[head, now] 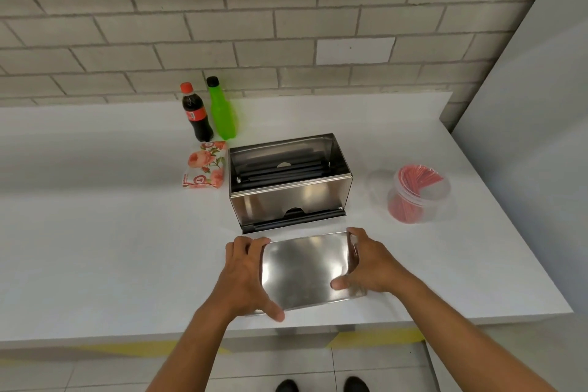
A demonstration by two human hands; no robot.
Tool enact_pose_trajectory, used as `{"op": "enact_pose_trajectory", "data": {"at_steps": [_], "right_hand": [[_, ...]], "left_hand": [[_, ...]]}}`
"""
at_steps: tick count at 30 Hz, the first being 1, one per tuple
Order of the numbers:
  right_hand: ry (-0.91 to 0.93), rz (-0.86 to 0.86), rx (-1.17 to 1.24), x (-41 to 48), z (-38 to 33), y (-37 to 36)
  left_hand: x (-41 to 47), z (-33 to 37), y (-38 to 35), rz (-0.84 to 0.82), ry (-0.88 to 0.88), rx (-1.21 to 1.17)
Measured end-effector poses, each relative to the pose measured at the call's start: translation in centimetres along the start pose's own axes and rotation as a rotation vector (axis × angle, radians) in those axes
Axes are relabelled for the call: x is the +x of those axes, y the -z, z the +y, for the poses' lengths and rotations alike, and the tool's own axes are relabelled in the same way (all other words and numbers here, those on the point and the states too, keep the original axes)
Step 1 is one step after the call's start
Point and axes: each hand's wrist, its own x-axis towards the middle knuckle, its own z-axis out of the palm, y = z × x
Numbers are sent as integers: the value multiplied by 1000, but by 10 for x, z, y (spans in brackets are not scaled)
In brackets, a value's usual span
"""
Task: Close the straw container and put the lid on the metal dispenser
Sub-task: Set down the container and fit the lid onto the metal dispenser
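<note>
One metal dispenser (291, 183) stands open at centre; one straw container (419, 196) sits at three o'clock, two bottles at eleven. Left hand (246, 274) and right hand (369, 259) clamp the one steel lid (307, 269) at six o'clock, fingers spread along its ends.

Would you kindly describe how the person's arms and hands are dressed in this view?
Both forearms are bare, with no sleeves in view. The left hand and the right hand wear no gloves, and no rings, watch or bracelets are visible on them.
</note>
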Motion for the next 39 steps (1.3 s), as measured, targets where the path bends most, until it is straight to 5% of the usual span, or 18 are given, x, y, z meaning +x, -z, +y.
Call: {"op": "enact_pose_trajectory", "data": {"at_steps": [5, 14, 25, 39], "right_hand": [[-78, 54, 230, 1, 10, 4], [-149, 110, 392, 2, 14, -4], [-92, 215, 489, -12, -7, 15], [40, 325, 551, -48, -65, 77]], "left_hand": [[-6, -4, -3, 58, 102, -187], [-14, -16, -2, 246, 543, -788], [-27, -11, 6, 347, 554, -1100], [-43, 31, 82, 479, 331, -1018]]}}
